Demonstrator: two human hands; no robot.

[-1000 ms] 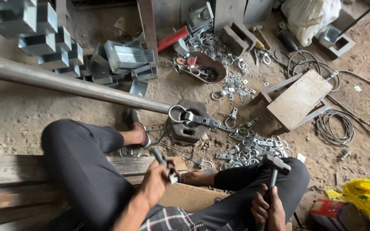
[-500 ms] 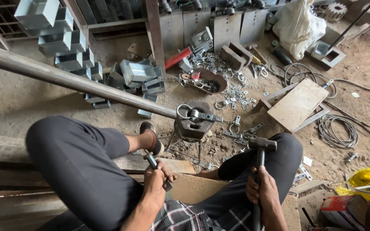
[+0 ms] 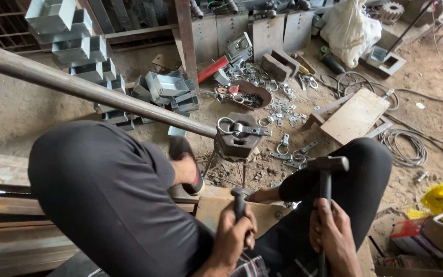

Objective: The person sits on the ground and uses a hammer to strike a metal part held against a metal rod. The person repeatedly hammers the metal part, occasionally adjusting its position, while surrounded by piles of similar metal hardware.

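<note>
Since half a second ago the view has dipped and closed in: the knees fill more of the picture, the left hand (image 3: 232, 238) has drawn in toward the body, and the hammer (image 3: 326, 177) stands more upright with its head lifted clear over the right knee.

Left first: the left hand's fingers (image 3: 242, 225) are clamped around a short dark steel punch (image 3: 239, 202), its blunt tip poking up just above the knuckles, over a brown steel plate (image 3: 208, 210) between the legs. The punch is slim, dark and worn-looking.

Across to the right hand (image 3: 331, 236): fingers wrapped tight on the hammer's dark handle, low on the shaft, the blocky grey head well above the fist and off to the right of the punch, not touching it.

Beyond the hands, a long steel pipe (image 3: 93, 90) runs in from the left to a small anvil block (image 3: 238, 143) carrying a ring shackle (image 3: 232, 126), with loose metal fittings (image 3: 283, 110) scattered on the dirt floor (image 3: 16, 113).
</note>
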